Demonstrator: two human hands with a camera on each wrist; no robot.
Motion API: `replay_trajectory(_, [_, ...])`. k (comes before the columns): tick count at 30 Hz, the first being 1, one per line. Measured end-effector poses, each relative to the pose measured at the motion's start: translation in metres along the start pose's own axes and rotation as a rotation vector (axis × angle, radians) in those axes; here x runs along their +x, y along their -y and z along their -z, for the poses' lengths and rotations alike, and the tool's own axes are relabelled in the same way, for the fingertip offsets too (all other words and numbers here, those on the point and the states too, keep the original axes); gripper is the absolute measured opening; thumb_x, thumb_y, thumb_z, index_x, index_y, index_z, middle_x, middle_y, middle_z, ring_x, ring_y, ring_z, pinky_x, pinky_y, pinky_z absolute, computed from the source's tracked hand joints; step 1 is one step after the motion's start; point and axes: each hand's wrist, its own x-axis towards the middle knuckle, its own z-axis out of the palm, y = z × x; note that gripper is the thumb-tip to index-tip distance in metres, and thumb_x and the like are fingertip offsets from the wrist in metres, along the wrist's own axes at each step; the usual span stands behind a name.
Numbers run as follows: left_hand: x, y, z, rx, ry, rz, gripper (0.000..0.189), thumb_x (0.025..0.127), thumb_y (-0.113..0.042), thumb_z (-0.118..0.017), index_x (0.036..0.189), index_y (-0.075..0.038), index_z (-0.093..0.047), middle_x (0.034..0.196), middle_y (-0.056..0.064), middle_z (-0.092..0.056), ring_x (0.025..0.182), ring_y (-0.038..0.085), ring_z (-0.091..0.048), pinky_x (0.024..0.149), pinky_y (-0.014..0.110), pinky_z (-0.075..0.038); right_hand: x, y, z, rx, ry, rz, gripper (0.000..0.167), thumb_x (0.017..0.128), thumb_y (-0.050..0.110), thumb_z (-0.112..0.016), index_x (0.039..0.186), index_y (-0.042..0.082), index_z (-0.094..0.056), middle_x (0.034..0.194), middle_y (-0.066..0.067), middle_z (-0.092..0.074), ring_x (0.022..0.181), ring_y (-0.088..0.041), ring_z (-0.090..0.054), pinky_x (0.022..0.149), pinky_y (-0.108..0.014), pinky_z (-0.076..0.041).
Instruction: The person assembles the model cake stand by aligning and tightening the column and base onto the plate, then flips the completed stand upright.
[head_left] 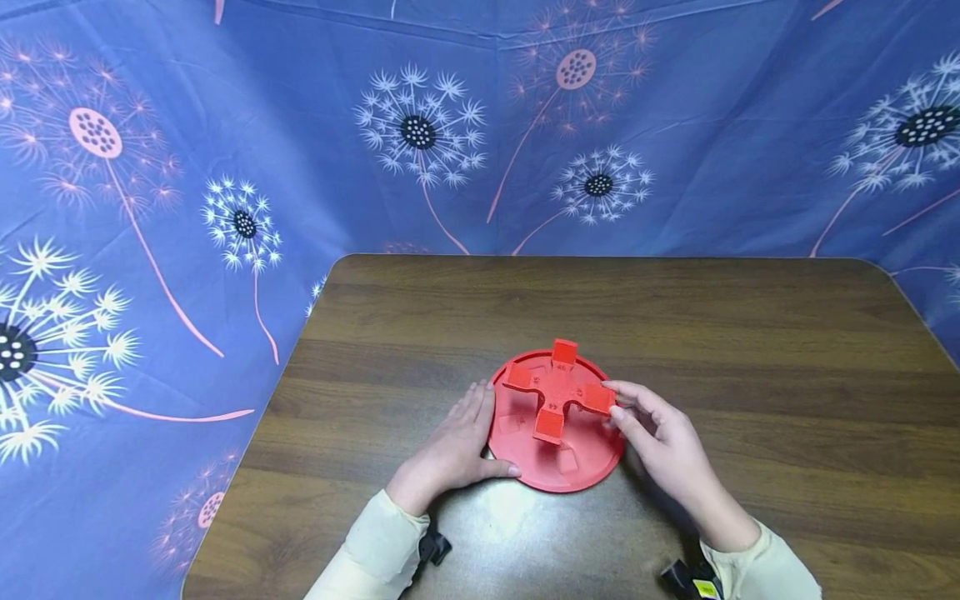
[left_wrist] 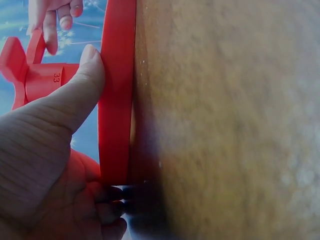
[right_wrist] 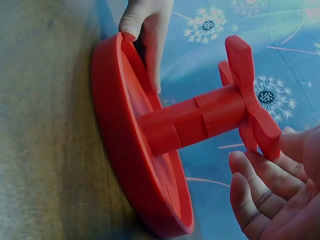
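Note:
A red round base [head_left: 540,471] with a raised rim sits on the table. A thick red post [right_wrist: 185,125] made of stacked numbered sections rises from its middle. On top of the post is a red cross-shaped piece [head_left: 558,387] with upturned arm ends and small numbers. My left hand [head_left: 457,442] rests against the left side of the base, its fingers extended along the rim and its thumb [left_wrist: 82,92] touching the edge. With thumb and fingertips, my right hand [head_left: 663,437] pinches the right arm of the cross-shaped piece.
The brown wood-grain table [head_left: 360,333] has rounded far corners. Blue cloth [head_left: 300,125] printed with dandelions hangs behind it and on the left. Black wrist devices [head_left: 433,547] sit by both cream sleeves [head_left: 378,542].

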Motion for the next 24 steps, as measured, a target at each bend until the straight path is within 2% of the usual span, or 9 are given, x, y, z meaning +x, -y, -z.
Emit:
replay_trajectory(4, [0.000,0.000,0.000,0.002,0.002,-0.001,0.115,0.078,-0.059,-0.073,0.153,0.006,-0.014,0.159,0.024,-0.013,0.147,0.035,-0.011,0.118,0.045,-0.019,-0.005,0.003,-0.004,0.001,-0.005,0.029,0.030,0.087,-0.004,-0.067,0.116,0.004,-0.066,0.087,-0.011,-0.071,0.071,-0.014,-0.065,0.061,-0.018,-0.050])
replay_trajectory(8, [0.000,-0.001,0.001,0.002,-0.002,-0.001,0.115,0.078,-0.058,-0.073,0.153,0.006,-0.014,0.159,0.024,-0.013,0.147,0.036,-0.010,0.118,0.045,-0.018,-0.009,0.007,-0.010,-0.037,-0.020,0.089,0.032,0.082,-0.003,-0.074,0.112,0.007,-0.069,0.084,-0.005,-0.072,0.073,-0.006,-0.065,0.063,-0.016,-0.051])
replay_trajectory(15, [0.000,0.000,0.000,0.000,-0.009,-0.004,0.115,0.078,-0.058,-0.074,0.153,0.006,-0.014,0.159,0.024,-0.014,0.147,0.035,-0.011,0.118,0.045,-0.019,-0.011,0.015,-0.023,-0.163,-0.049,0.148,0.037,0.072,0.004,-0.084,0.105,0.014,-0.072,0.081,0.010,-0.071,0.070,-0.002,-0.065,0.059,-0.015,-0.050])
replay_trajectory(18, [0.000,0.000,0.000,0.006,-0.009,-0.006,0.115,0.078,-0.058,-0.074,0.153,0.006,-0.015,0.159,0.024,-0.014,0.147,0.036,-0.011,0.118,0.045,-0.019,-0.012,0.019,-0.029,-0.223,-0.058,0.182,0.037,0.069,0.008,-0.087,0.103,0.014,-0.072,0.082,0.011,-0.072,0.071,-0.002,-0.066,0.061,-0.014,-0.051])
replay_trajectory(24, [0.000,0.000,-0.001,0.017,0.006,0.003,0.116,0.078,-0.060,-0.073,0.153,0.005,-0.014,0.159,0.023,-0.014,0.148,0.034,-0.011,0.118,0.045,-0.018,-0.012,0.025,-0.038,-0.325,-0.093,0.257,0.038,0.065,0.016,-0.090,0.098,0.012,-0.071,0.086,0.008,-0.073,0.074,-0.005,-0.069,0.065,-0.020,-0.055])
